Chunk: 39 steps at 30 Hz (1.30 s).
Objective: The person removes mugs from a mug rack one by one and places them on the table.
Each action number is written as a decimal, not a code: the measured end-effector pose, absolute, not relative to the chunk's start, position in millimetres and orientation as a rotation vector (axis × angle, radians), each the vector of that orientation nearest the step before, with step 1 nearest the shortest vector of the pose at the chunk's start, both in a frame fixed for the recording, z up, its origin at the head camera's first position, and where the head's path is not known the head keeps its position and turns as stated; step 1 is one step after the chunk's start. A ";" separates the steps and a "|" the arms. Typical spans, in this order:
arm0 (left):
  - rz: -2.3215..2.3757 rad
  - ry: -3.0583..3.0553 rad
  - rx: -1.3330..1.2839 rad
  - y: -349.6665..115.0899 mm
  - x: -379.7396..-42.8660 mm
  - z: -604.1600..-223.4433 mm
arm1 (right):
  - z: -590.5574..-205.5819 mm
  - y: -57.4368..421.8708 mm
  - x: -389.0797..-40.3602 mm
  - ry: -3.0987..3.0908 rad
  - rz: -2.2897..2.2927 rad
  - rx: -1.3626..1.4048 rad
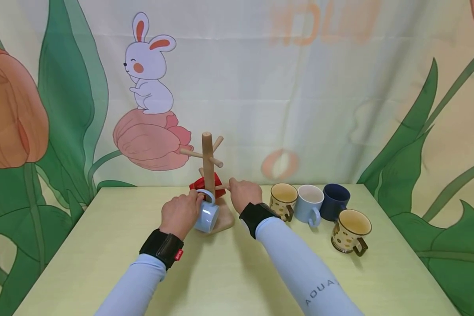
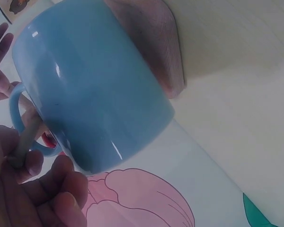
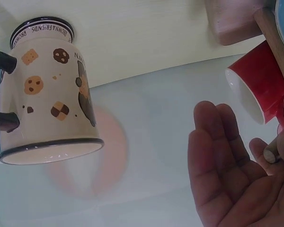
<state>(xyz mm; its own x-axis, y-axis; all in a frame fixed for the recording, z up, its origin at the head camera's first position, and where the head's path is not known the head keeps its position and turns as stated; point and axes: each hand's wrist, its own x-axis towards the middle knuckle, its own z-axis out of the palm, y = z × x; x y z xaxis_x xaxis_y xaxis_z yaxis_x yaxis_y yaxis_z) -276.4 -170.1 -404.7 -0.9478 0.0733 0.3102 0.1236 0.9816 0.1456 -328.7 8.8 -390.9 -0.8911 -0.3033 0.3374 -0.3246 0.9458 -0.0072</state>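
A wooden mug tree (image 1: 207, 147) stands toward the back of the table. A light blue mug (image 1: 208, 217) hangs tilted on one of its lower pegs, the peg passing through the handle (image 2: 15, 113). My left hand (image 1: 180, 213) pinches the end of that peg (image 2: 26, 142), right beside the mug's handle. On the other side, my right hand (image 1: 245, 194) pinches the tip of another lower peg (image 3: 271, 155) with thumb and a finger, its other fingers extended. Behind the post hangs a red mug (image 3: 262, 78), partly hidden in the head view.
Right of the tree stand a cookie-patterned mug (image 1: 283, 199), a second light blue mug (image 1: 309, 204) and a dark blue mug (image 1: 335, 202), close together. Another cookie-patterned mug (image 1: 349, 230) stands nearer the front. A printed curtain (image 1: 237, 87) hangs behind the table (image 1: 221, 281).
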 end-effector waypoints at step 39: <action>-0.709 -2.837 0.102 -216.8 -236.0 -415.9 | -439.4 84.8 -235.1 -2.989 0.473 0.287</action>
